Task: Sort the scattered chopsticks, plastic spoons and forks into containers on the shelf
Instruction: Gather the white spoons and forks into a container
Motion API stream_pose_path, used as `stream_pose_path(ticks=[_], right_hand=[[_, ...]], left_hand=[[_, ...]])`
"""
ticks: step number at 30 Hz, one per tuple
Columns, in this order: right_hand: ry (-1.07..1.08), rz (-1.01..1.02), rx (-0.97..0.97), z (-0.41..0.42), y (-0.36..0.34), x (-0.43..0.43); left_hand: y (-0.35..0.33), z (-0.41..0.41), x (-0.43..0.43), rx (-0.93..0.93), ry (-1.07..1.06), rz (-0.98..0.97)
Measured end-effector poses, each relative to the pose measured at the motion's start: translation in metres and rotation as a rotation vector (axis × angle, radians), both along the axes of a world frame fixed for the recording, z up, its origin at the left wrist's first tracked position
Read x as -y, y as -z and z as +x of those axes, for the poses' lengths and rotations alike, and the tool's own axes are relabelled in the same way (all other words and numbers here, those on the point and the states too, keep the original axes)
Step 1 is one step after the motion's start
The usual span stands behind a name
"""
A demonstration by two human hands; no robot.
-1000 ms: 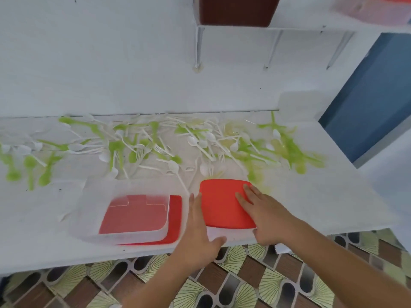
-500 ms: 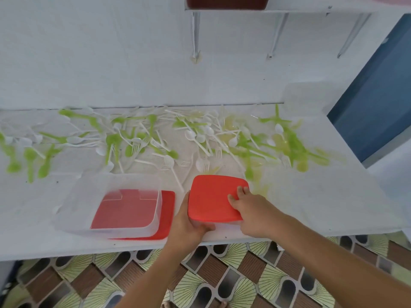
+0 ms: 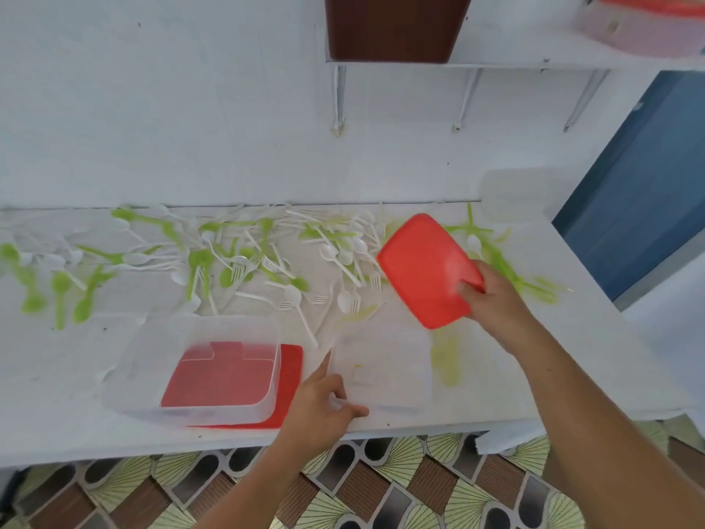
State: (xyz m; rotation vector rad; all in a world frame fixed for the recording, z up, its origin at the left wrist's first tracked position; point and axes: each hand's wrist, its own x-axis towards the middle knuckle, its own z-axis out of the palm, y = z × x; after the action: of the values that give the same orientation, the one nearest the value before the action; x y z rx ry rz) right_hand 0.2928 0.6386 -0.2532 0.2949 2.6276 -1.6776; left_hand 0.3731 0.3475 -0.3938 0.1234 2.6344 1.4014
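My right hand (image 3: 492, 295) grips a red lid (image 3: 423, 269) by its near corner and holds it tilted above the white table (image 3: 572, 357). Below it stands an uncovered clear container (image 3: 381, 372). My left hand (image 3: 320, 402) holds that container's near left corner, thumb along its front edge. White spoons and forks (image 3: 290, 295) and green ones (image 3: 198, 261) lie scattered across the back of the table. A second clear container (image 3: 202, 368) sits on its own red lid (image 3: 290, 376) at the left.
A wall shelf (image 3: 534, 63) above carries a dark brown bin (image 3: 393, 24) and a pink box with a red lid (image 3: 641, 28). Another clear container (image 3: 515, 192) stands at the table's back right corner. A blue panel (image 3: 641, 185) lies to the right, patterned floor tiles below.
My right hand has lifted the red lid off the clear container and carried it up and to the right. My left hand stays at the container's near corner.
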Motion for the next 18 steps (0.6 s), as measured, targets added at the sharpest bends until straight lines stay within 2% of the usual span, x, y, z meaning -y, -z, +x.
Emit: stream_pose_path(ticks=[4,8,13,18], right_hand=[[0.25,-0.163,-0.036,0.014,-0.008,-0.032],[0.363,-0.276,0.0,0.031,0.008,-0.036],[0.276,-0.347,0.207,0.032,0.066,-0.005],[0.075,-0.447,0.503,0.032,0.092,0.033]], left_hand=[[-0.029,0.019,0.004,-0.076,-0.064,0.072],[-0.062,0.03,0.007,-0.15,-0.128,0.169],[-0.061,0.026,0.009,-0.168,-0.072,0.178],[-0.037,0.021,0.012,-0.156,0.035,0.045]])
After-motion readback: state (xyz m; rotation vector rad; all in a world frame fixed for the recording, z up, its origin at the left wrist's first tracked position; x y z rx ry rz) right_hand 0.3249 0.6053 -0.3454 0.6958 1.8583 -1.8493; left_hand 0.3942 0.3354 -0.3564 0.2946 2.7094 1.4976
